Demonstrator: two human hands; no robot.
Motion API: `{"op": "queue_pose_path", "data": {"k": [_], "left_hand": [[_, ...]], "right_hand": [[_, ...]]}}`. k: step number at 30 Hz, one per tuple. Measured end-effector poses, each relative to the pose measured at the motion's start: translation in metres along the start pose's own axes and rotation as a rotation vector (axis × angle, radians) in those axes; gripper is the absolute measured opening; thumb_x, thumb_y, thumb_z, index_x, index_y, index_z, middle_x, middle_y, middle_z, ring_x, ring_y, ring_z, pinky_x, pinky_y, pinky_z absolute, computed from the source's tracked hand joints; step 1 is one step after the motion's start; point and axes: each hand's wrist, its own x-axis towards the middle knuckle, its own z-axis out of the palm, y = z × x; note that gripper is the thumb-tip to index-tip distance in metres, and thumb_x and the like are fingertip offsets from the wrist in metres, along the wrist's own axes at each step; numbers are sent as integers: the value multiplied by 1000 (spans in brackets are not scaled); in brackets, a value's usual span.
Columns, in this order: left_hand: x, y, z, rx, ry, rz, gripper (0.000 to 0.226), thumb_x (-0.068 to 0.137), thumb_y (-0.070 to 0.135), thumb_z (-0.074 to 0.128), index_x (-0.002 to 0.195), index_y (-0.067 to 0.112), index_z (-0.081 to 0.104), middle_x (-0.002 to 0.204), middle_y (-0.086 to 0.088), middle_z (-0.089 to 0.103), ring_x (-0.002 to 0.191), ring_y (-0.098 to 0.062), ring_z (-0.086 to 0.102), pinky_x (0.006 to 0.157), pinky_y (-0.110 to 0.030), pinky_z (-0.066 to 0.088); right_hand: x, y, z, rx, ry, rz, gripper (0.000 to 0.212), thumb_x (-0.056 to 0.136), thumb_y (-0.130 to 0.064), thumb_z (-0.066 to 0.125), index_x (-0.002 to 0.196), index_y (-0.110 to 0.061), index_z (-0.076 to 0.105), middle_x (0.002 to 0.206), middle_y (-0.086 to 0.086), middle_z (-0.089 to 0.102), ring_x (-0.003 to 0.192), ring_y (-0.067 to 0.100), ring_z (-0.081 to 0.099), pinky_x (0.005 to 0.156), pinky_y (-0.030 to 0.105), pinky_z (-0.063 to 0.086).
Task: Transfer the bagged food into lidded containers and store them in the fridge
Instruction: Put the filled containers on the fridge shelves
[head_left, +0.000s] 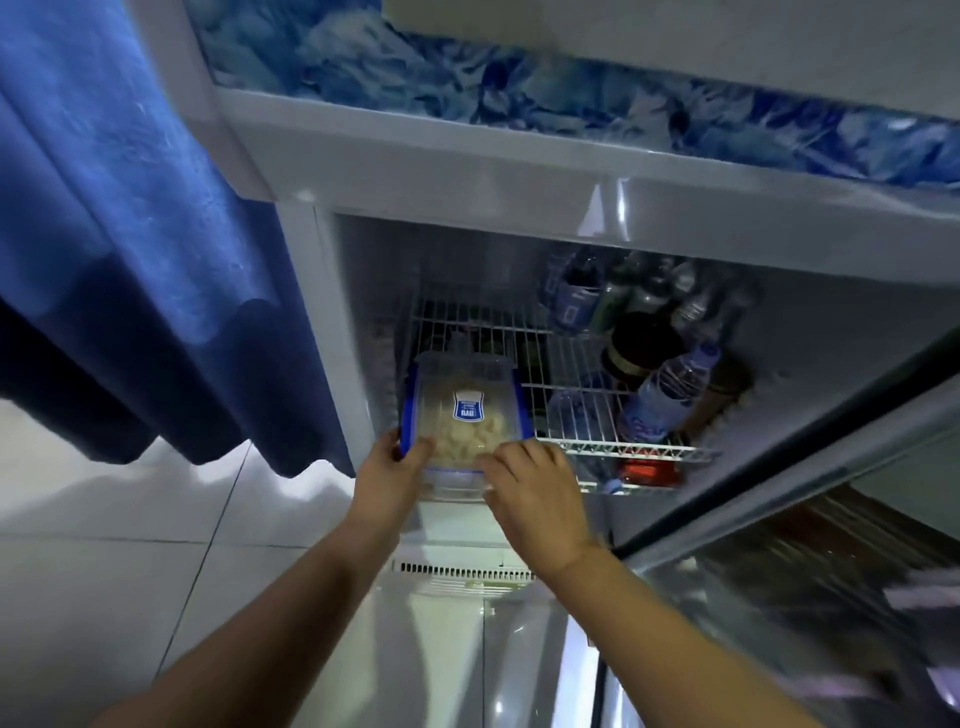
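A clear lidded container with blue clips and a blue label holds pale food pieces. It lies on the left part of the white wire shelf inside the open fridge, with its near end sticking out past the shelf's front. My left hand grips the container's near left corner. My right hand rests with bent fingers on its near right edge.
Several plastic water bottles and a dark jar fill the right side of the shelf. The glass fridge door stands open at the right. A blue curtain hangs at the left over a white tiled floor.
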Motion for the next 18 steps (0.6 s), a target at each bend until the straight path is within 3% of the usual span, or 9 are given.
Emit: {"op": "queue_pose_path", "data": {"k": [2, 4, 7, 12, 16, 18], "left_hand": [[11, -5, -2, 404, 70, 246, 34, 85, 36, 53, 116, 23, 54, 112, -3, 63, 101, -24, 59, 93, -44, 49], [15, -8, -2, 767, 150, 608, 42, 83, 28, 61, 124, 19, 55, 123, -4, 58, 115, -25, 51, 101, -39, 40], [18, -1, 2, 1033, -6, 923, 40, 81, 29, 61, 119, 18, 61, 118, -3, 63, 110, -24, 56, 94, -36, 43], [47, 7, 7, 1329, 7, 1081, 48, 56, 12, 83, 102, 13, 69, 90, -3, 69, 76, -22, 66, 58, -28, 53], [67, 17, 13, 1458, 27, 1089, 43, 50, 2, 80, 92, 10, 70, 80, -7, 67, 66, -24, 64, 46, -28, 50], [75, 18, 13, 1537, -11, 1028, 44, 54, -1, 76, 96, 7, 68, 87, -11, 66, 73, -27, 64, 46, -31, 50]], "right_hand": [[11, 6, 7, 0, 6, -6, 50, 54, -15, 83, 101, -23, 67, 90, -5, 62, 83, 19, 56, 77, 31, 41], [21, 12, 13, 30, 21, -7, 48, 56, -14, 83, 101, -21, 67, 91, -4, 63, 82, 20, 57, 71, 33, 49], [36, 20, 19, 50, 39, -4, 40, 61, -16, 81, 98, -19, 69, 89, -2, 64, 80, 22, 57, 66, 33, 50], [53, 28, 32, 76, 15, 14, 44, 57, -16, 82, 99, -18, 68, 90, 0, 65, 81, 23, 59, 66, 34, 51], [50, 31, 39, 134, 68, 114, 47, 61, -9, 78, 106, -17, 67, 101, 3, 65, 86, 25, 58, 72, 34, 50], [38, 33, 42, 154, 92, 128, 44, 62, -6, 77, 103, -16, 68, 100, 4, 64, 87, 25, 56, 72, 34, 49]]}}
